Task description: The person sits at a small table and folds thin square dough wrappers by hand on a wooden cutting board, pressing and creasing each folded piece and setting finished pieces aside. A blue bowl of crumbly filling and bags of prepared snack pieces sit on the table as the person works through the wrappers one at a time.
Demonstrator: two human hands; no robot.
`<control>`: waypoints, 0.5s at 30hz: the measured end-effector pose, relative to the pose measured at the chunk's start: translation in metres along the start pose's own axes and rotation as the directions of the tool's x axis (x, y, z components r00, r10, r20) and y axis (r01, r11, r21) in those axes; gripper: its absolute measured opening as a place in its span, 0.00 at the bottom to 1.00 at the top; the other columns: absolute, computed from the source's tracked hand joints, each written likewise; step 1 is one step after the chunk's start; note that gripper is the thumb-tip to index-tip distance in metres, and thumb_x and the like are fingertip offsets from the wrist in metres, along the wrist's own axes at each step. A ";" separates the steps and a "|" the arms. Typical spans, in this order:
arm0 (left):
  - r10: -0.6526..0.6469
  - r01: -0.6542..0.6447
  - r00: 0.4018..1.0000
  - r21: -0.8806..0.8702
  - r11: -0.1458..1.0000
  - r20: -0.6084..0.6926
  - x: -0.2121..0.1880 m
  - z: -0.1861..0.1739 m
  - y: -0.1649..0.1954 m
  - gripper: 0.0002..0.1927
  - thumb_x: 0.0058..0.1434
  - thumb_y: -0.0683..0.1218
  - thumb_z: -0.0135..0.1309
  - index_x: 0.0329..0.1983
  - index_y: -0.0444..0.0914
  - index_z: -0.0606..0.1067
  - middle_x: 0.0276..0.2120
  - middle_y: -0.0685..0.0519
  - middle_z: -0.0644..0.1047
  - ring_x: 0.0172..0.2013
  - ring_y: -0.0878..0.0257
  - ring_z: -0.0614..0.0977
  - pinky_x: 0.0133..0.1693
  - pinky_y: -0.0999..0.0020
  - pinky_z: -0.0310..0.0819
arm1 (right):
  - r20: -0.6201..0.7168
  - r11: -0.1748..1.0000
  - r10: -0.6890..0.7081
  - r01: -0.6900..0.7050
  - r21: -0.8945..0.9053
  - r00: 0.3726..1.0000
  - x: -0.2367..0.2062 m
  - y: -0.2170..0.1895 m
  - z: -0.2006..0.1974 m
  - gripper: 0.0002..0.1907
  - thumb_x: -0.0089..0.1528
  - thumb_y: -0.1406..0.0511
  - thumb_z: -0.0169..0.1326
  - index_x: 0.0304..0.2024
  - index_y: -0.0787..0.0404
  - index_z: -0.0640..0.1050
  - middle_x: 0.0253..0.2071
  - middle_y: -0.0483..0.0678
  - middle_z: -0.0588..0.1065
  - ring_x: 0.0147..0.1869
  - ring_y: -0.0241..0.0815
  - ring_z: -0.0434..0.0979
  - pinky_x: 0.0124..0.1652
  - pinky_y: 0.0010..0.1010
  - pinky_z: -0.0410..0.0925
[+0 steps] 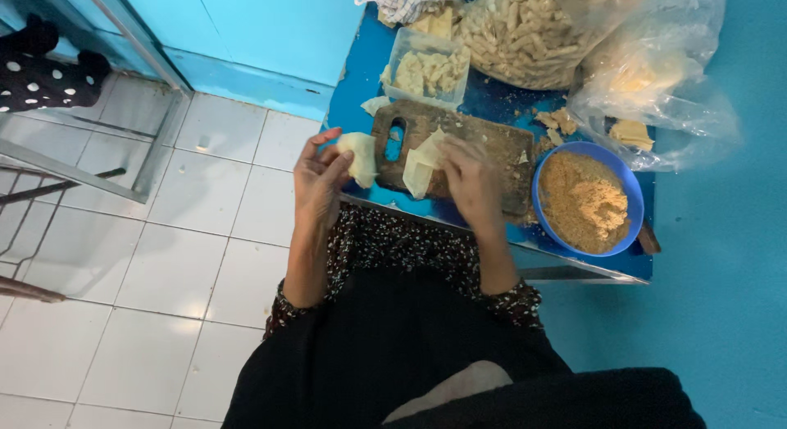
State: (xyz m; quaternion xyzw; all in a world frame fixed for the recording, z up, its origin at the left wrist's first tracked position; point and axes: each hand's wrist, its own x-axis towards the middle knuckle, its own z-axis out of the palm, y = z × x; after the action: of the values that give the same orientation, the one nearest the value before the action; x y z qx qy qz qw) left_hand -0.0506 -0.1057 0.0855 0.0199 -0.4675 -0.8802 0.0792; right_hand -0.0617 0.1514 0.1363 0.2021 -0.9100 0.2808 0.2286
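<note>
My left hand (318,183) holds a pale yellow sheet of thin wrapper (359,157) just off the left end of a worn wooden cutting board (484,146). Over the board's middle, my right hand (469,181) grips a second pale wrapper (423,160), folded and hanging down. The board lies on a small blue table (352,77) in front of me. A blue bowl (625,183) of brown crumbly filling stands just right of the board, near my right hand.
A clear plastic tub (426,67) of pale pieces stands behind the board. A large clear bag (525,31) of rolled sticks and a crumpled plastic bag (656,93) lie at the back. White tiled floor (164,257) is on the left, metal bars (65,163) beyond.
</note>
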 end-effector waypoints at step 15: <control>0.540 -0.366 0.789 0.930 0.032 0.292 -0.004 0.015 -0.006 0.21 0.59 0.39 0.60 0.57 0.37 0.76 0.65 0.37 0.65 0.63 0.38 0.66 0.63 0.42 0.59 | 0.082 0.490 0.646 -0.494 0.718 0.759 0.006 0.073 0.001 0.06 0.63 0.68 0.60 0.42 0.63 0.82 0.37 0.46 0.83 0.38 0.35 0.82 0.38 0.27 0.76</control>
State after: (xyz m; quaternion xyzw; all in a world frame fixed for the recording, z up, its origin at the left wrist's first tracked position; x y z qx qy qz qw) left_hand -0.0486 -0.0891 0.0891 -0.0232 -0.8802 -0.3133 0.3559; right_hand -0.1027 0.2046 0.1084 -0.0702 -0.7179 0.6827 0.1166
